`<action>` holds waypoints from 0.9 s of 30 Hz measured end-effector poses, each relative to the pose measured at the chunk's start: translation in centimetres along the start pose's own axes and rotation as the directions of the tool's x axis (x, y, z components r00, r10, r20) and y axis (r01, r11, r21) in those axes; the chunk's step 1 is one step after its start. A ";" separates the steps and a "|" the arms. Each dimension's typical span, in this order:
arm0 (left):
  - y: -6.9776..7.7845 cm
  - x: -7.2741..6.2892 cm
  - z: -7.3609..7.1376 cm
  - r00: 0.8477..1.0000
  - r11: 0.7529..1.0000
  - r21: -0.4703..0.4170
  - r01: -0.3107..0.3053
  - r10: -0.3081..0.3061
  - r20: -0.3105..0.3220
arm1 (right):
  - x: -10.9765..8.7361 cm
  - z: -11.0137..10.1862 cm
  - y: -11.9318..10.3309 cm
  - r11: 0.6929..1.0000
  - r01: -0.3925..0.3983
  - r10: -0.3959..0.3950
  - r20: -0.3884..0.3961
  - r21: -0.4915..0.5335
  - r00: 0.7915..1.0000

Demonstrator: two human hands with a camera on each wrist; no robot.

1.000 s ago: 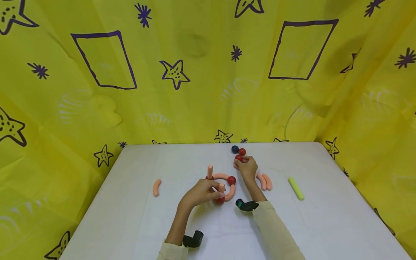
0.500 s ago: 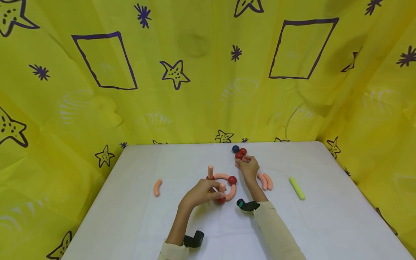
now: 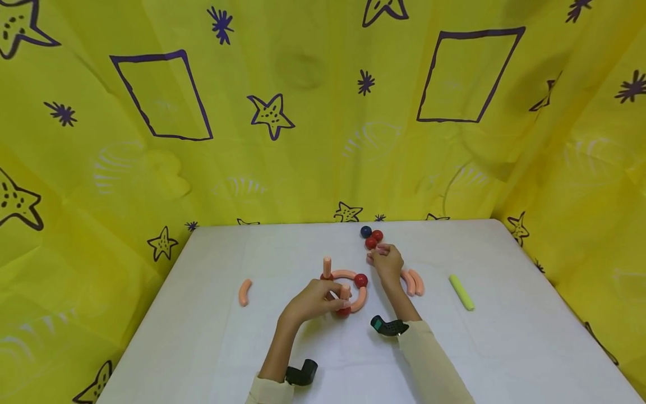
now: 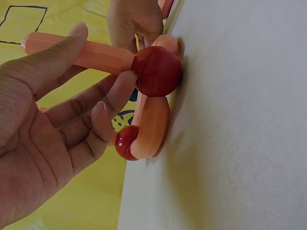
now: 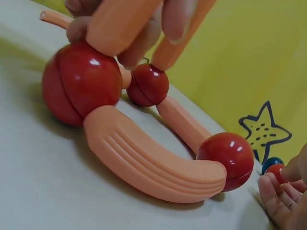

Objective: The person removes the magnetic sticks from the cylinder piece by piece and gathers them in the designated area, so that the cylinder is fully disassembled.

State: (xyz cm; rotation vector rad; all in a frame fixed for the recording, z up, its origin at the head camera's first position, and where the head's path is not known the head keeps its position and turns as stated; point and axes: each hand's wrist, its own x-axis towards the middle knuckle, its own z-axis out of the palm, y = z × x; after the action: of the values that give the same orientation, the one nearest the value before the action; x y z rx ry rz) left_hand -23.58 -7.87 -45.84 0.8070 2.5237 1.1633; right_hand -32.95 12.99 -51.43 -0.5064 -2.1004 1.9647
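Note:
My left hand [image 3: 309,298] pinches an upright peach rod [image 4: 108,57] between thumb and fingers. Its lower end sits in a red ball [image 4: 160,72], part of a ring of red balls and curved peach sticks [image 5: 153,158] on the table. Behind the hand, a second peach rod [image 3: 327,266] stands up from another ball. My right hand [image 3: 387,264] is near the back of the table with loosely bent fingers and nothing held. Just beyond its fingertips lies a red ball [image 3: 370,243], beside another red ball [image 3: 377,235] and a dark blue ball [image 3: 365,232].
Two curved peach sticks [image 3: 416,282] lie side by side to the right of my right wrist. Farther right is a straight yellow-green stick [image 3: 461,292]. One curved peach stick [image 3: 244,293] lies at the left. A yellow patterned curtain [image 3: 323,157] hangs behind the white table [image 3: 202,342].
My right hand set its red ball beside the other two balls, let go and drew back slightly toward me. The left hand stayed on the upright rod.

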 end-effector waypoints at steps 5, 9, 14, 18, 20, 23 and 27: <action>0.0 0.2 0.0 1.000 1.000 -0.009 -0.002 0.002 0.004 | -1.2 -0.7 -0.8 0.987 0.137 -0.136 0.012 -0.089 0.991; -0.2 0.2 0.1 1.000 1.000 0.015 -0.026 0.026 -0.002 | -2.4 -1.3 -2.1 0.957 0.270 -0.260 0.101 -0.105 0.960; -0.4 0.2 0.1 1.000 0.999 0.027 -0.030 0.030 -0.005 | -4.6 -2.1 -4.1 0.918 0.395 -0.364 0.308 -0.043 0.879; -0.5 0.3 0.1 0.999 0.998 0.047 -0.038 0.038 -0.011 | -7.2 -2.8 -6.1 0.837 0.546 -0.481 0.511 0.027 0.712; -0.5 0.3 0.1 0.999 0.998 0.054 -0.041 0.042 -0.017 | -8.4 -3.1 -6.9 0.770 0.636 -0.539 0.592 0.057 0.599; -0.7 0.3 0.2 0.999 0.999 0.035 -0.031 0.032 -0.015 | -9.6 -3.5 -7.3 0.672 0.734 -0.596 0.663 0.103 0.452; -1.0 0.3 0.4 1.000 1.000 0.022 -0.002 0.002 -0.004 | -9.8 -3.5 -5.8 0.589 0.795 -0.630 0.700 0.148 0.336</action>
State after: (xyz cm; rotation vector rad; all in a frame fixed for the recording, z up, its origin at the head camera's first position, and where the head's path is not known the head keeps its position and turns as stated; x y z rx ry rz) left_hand -23.96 -7.95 -46.87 0.8141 2.5440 1.1404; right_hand -23.18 12.11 -44.62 1.2173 -2.2784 1.4140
